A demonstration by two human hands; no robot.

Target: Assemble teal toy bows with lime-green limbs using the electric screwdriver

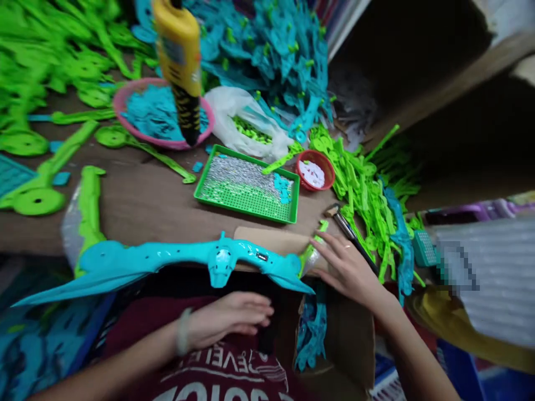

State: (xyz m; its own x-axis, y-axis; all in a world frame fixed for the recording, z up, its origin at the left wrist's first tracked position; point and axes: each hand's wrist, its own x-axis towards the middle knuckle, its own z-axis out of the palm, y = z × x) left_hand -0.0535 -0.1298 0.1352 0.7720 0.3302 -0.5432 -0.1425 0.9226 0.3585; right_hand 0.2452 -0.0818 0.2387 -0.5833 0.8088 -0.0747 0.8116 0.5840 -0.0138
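A long turquoise plastic bow-shaped toy part [175,262] lies across the near edge of the wooden table [142,195], with a green part [90,211] under its left end. My left hand [228,320] hovers just below its middle, fingers stretched flat, holding nothing. My right hand [345,264] rests at the bow's right tip, fingers spread over a small green and clear piece [311,253]. A dark-handled tool [349,234] lies just beyond that hand.
A green tray [246,214] of small silver screws sits mid-table, a red bowl [315,170] beside it. A pink basin [161,114] holds turquoise pieces; a yellow power screwdriver [179,61] hangs above it. Green and turquoise parts are heaped around. An open cardboard box [334,340] stands below.
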